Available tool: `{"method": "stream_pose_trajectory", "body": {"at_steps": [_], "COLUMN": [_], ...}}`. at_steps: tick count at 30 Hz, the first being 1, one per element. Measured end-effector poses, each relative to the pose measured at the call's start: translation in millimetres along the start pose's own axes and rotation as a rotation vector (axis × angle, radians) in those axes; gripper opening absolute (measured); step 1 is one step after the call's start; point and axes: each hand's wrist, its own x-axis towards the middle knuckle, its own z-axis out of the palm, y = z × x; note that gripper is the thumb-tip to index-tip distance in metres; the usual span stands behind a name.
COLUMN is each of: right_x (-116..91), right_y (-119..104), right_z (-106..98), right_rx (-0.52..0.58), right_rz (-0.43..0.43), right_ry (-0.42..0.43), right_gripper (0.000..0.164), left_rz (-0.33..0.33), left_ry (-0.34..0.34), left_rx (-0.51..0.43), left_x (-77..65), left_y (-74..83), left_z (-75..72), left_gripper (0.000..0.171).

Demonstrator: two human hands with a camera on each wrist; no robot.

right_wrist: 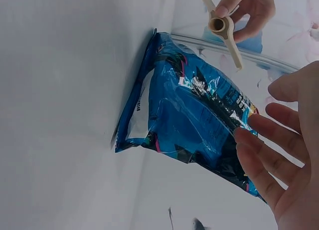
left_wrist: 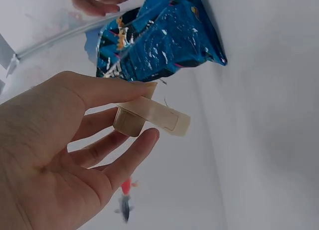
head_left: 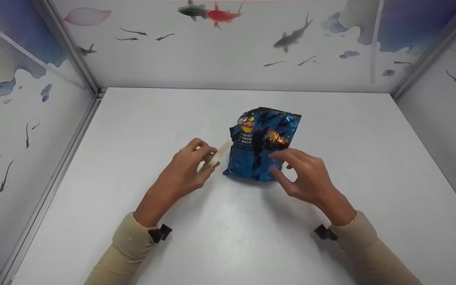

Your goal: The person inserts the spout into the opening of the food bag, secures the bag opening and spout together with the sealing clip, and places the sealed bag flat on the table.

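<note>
On the table (head_left: 220,237), the bag (head_left: 251,160) is resting near the clip (left_wrist: 159,116) the left hand (head_left: 183,169) is pinching; the right hand (head_left: 311,174) is holding loose, parted fingers (right_wrist: 279,134) at the bag's edge. Only the right wrist view is showing the clip's hole (right_wrist: 216,24).

The site presents as a booth-like workstation, wider premises undetermined, evidenced by a white tabletop (head_left: 228,237) enclosed on three sides by fish-printed panels (head_left: 212,55) meeting at metallic corner posts (head_left: 68,43).
</note>
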Motion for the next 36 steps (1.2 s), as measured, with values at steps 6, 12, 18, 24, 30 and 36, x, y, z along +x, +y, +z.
{"method": "stream_pose_trajectory", "body": {"at_steps": [6, 12, 18, 24, 30, 36], "right_x": [6, 10, 10, 11, 11, 10], "right_y": [-5, -8, -10, -13, -15, -15], "right_z": [5, 11, 15, 16, 18, 18], "right_rx": [0.008, 0.036, 0.083, 0.161, 0.206, 0.230], "right_rz": [0.010, 0.041, 0.039, 0.038, 0.016, 0.028], "right_ry": [-0.011, -0.011, -0.011, -0.010, -0.005, -0.005], "right_gripper": [0.038, 0.041, 0.040, 0.035, 0.033, 0.030], "left_rz": [0.083, 0.147, 0.192, 0.250, 0.252, 0.224], "left_ry": [-0.031, -0.023, -0.025, -0.031, -0.039, -0.075], "left_rx": [0.062, 0.129, 0.202, 0.215, 0.122, -0.110], "left_x": [4.8, 8.2, 8.8, 8.3, 7.8, 8.6], "left_y": [20.5, 32.8, 40.7, 44.3, 41.4, 34.9], "left_z": [5.1, 9.8, 13.2, 15.6, 15.7, 13.1], "left_gripper": [0.038, 0.034, 0.025, 0.024, 0.033, 0.032]}}
